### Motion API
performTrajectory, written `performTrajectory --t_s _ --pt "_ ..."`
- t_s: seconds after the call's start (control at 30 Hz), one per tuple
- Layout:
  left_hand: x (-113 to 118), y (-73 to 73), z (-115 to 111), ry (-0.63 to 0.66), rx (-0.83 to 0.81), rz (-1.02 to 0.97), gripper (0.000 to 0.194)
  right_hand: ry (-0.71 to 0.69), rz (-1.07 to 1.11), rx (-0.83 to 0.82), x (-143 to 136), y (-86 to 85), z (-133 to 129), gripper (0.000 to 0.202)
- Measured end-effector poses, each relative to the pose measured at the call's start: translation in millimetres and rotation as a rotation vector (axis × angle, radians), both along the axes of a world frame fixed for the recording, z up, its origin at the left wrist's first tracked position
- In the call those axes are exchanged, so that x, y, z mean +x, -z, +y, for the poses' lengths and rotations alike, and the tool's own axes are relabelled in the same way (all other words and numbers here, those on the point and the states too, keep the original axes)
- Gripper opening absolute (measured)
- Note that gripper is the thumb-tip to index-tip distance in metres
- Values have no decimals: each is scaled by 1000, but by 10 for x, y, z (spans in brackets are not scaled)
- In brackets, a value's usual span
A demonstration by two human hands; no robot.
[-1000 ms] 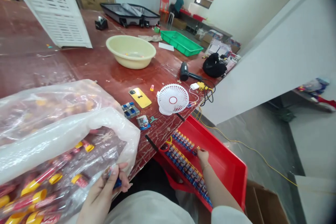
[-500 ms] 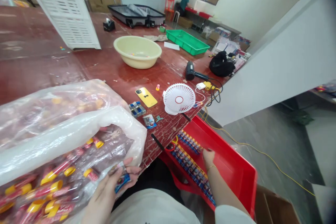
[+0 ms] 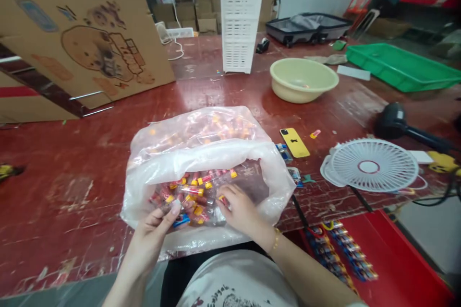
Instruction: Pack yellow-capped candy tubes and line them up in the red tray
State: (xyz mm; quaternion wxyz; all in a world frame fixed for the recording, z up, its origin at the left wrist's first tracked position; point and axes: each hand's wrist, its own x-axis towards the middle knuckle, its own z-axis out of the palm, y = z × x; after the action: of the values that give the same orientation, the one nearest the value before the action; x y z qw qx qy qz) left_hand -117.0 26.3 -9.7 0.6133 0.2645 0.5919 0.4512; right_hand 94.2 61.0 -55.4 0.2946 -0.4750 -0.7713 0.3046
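A clear plastic bag (image 3: 165,160) lies open on the table, filled with small pink tubes with yellow caps (image 3: 192,190). Over its mouth, my left hand (image 3: 154,225) pinches a small blue packet (image 3: 181,220), partly hidden by the thumb. My right hand (image 3: 243,213) reaches into the bag, its fingers closed around a small yellow-capped tube (image 3: 223,200). To the right, below the table edge, a red tray (image 3: 399,259) holds rows of small blue packets (image 3: 351,249).
Right of the bag lie a yellow phone (image 3: 295,143), a white fan (image 3: 370,165) and a black hair dryer (image 3: 396,124). Behind stand a cream basin (image 3: 304,91), a green tray (image 3: 396,74) and a white slatted rack (image 3: 239,24). A cardboard box (image 3: 86,43) occupies the back left.
My view has swung left from the red tray to the bag. My right hand has left the tray and is now in the bag at a tube. The left hand still holds the blue packet.
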Motion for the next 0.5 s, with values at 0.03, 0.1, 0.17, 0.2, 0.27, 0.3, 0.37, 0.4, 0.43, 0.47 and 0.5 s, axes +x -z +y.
performTrajectory --t_s 0.03,0.1,0.17,0.2,0.27,0.3,0.37,0.4,0.43,0.47,0.5 --pt "-75 -11 -26 -24 8 7 24 -4 -98 -77 -167 3 69 23" --pt "-134 -10 -72 -44 3 18 24 81 -259 -210 -349 59 144 31" --pt "-91 19 -95 -37 -18 20 25 177 -316 -289 -357 142 162 38" --pt "-44 41 -96 -32 -26 15 24 201 -309 -307 -314 180 161 39" --pt "73 93 -73 -26 -17 -10 27 206 -263 -327 -172 227 161 37" --pt "135 119 -52 -23 3 -27 33 201 -238 -333 -89 230 165 35" --pt "259 160 0 -4 42 -63 44 199 -75 -355 73 179 182 30" --pt "320 173 28 18 53 -80 45 204 79 -375 145 125 192 28" --pt "380 180 55 48 60 -95 41 216 267 -393 208 53 201 29" --pt "440 183 81 82 63 -110 35 233 465 -400 262 -34 207 30" --pt "500 182 103 120 67 -121 29 248 643 -389 307 -131 210 30"
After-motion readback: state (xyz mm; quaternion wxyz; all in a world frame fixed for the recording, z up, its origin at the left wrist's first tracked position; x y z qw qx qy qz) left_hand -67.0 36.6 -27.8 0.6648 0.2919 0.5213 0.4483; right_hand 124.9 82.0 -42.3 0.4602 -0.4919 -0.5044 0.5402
